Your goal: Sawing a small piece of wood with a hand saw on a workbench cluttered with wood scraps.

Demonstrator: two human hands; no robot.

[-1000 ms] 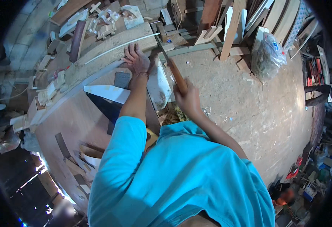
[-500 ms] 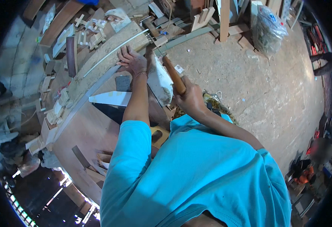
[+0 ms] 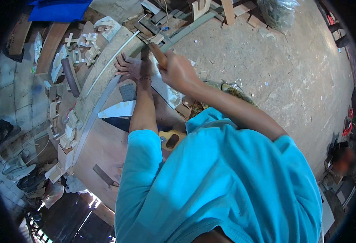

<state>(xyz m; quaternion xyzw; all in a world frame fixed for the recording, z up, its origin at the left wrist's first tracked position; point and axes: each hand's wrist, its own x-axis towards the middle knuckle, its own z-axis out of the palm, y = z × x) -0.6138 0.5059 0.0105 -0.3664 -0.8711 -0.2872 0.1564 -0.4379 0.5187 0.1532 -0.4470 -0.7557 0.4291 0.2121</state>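
Observation:
My left hand (image 3: 132, 68) lies with fingers spread at the far edge of the wooden workbench, by a long pale strip (image 3: 111, 60). Closed around a wooden-handled hammer-like tool (image 3: 158, 56) is my right hand (image 3: 180, 72), just right of the left. The tool's dark end is blurred beside my left wrist, so its exact kind is unclear. Below the hands, a white-topped board (image 3: 166, 87) slants along the bench. Left of my left forearm are a small grey block (image 3: 128, 92) and a pointed white piece (image 3: 117, 109).
A yellow piece with a dark oval opening (image 3: 172, 141) lies near my torso. Wood offcuts (image 3: 67, 135) crowd the bench's left side. Planks (image 3: 50, 46) and a blue sheet (image 3: 60, 10) are at far left. A clear plastic bag (image 3: 278, 15) stands on the concrete floor (image 3: 291, 81).
My right hand has moved left and farther away with the tool, close to my left hand. My left hand keeps its place on the bench edge. The whole view has shifted slightly.

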